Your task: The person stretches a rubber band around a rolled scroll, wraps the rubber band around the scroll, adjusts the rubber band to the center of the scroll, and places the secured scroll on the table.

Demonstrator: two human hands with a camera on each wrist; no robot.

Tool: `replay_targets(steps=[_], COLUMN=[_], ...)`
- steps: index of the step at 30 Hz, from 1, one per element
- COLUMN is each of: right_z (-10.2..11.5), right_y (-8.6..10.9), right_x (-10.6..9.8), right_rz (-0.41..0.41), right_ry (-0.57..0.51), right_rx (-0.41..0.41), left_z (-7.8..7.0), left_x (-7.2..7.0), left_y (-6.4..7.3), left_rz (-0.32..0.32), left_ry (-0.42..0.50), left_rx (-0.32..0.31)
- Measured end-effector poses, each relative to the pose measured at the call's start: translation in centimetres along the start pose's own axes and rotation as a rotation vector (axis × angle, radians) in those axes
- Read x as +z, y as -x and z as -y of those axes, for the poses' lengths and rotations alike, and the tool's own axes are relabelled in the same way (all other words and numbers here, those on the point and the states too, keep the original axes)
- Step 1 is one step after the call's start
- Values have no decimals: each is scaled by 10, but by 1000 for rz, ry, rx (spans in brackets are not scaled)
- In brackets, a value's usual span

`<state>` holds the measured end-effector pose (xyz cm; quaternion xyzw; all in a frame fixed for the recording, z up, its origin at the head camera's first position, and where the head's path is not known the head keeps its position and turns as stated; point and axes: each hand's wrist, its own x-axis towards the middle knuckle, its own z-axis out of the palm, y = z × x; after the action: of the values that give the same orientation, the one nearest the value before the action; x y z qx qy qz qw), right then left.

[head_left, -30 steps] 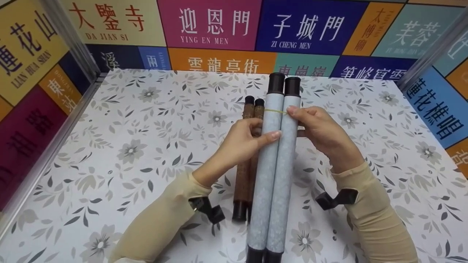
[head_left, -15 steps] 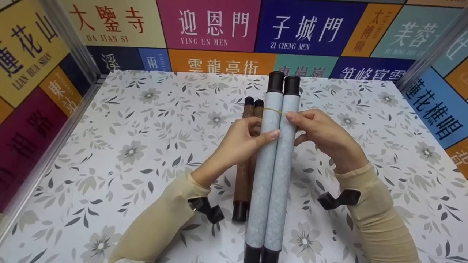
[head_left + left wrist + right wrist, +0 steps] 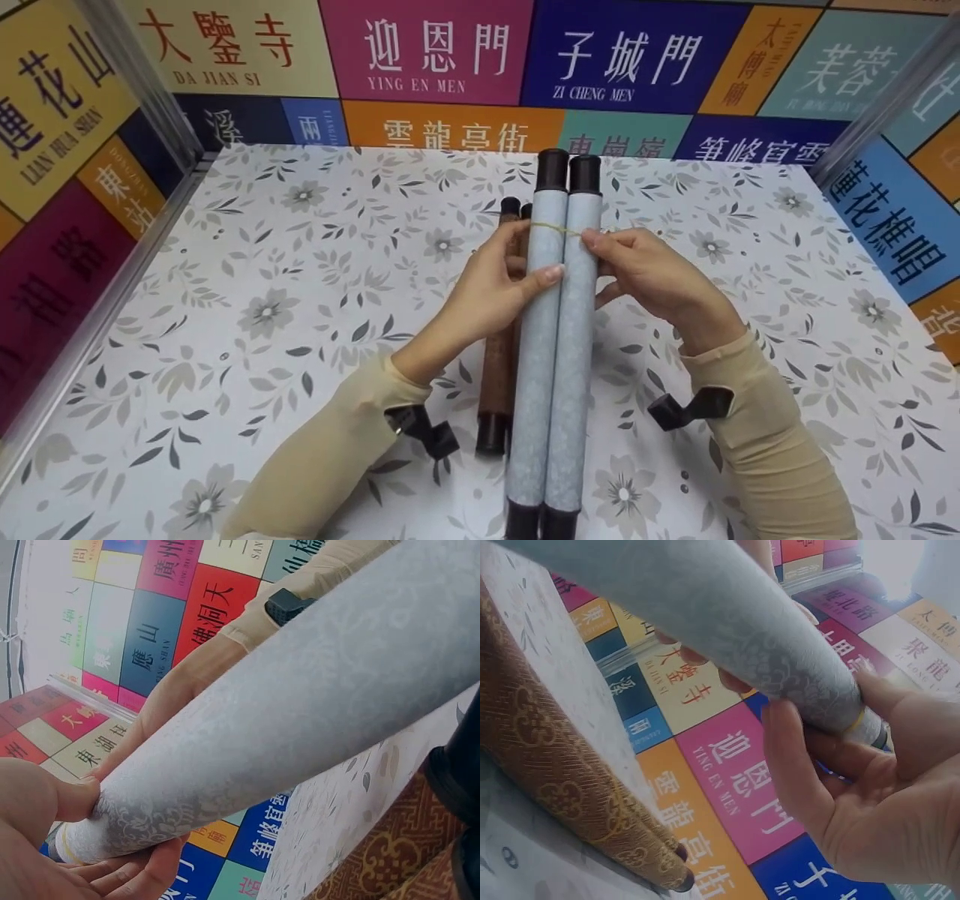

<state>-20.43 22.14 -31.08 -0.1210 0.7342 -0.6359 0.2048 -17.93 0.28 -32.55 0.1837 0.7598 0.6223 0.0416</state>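
Two pale blue-grey rolled scrolls (image 3: 538, 337) with dark brown end knobs stand side by side, tilted up off the table in the head view. A thin yellow rubber band (image 3: 551, 226) crosses them near the top. My left hand (image 3: 491, 281) grips the pair, thumb in front and fingers behind. With thumb and finger, my right hand (image 3: 656, 274) pinches the band at the right-hand roll's edge. Patterned paper shows close up on the scroll (image 3: 247, 727) in the left wrist view. Behind, two thinner brown scrolls (image 3: 496, 375) lie on the table, partly hidden.
A floral-patterned tabletop (image 3: 300, 262) lies beneath everything. Panels (image 3: 450, 52) with coloured blocks and Chinese lettering stand along the back and both sides. Each wrist carries a small black camera mount (image 3: 690, 405).
The pale scrolls' upper ends have shifted a little left, covering more of the brown pair. My right hand has moved slightly left with them, still at the band.
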Motion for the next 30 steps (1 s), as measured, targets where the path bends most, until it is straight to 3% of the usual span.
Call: replay_targets(steps=[7, 12, 17, 21, 23, 26, 30], right_z=[1, 6, 6, 3, 2, 1, 0], right_y=[5, 7, 2, -3, -5, -7, -7], right_x=[-5, -7, -3, 2, 4, 5, 4], right_rz=[63, 90, 13, -91, -141, -190, -202], right_ry=[81, 99, 5, -88, -117, -156, -175], right_rx=[51, 39, -21, -69, -87, -114, -127], left_z=[-2, -4, -3, 0, 1, 2, 3], left_x=[0, 0, 1, 1, 1, 1, 4], left_y=[3, 5, 3, 0, -1, 0, 1], left_rz=[20, 28, 3, 16, 53, 171, 272], left_ry=[-28, -28, -16, -11, -6, 8, 46], left_rx=[-47, -60, -44, -68, -88, -130, -171])
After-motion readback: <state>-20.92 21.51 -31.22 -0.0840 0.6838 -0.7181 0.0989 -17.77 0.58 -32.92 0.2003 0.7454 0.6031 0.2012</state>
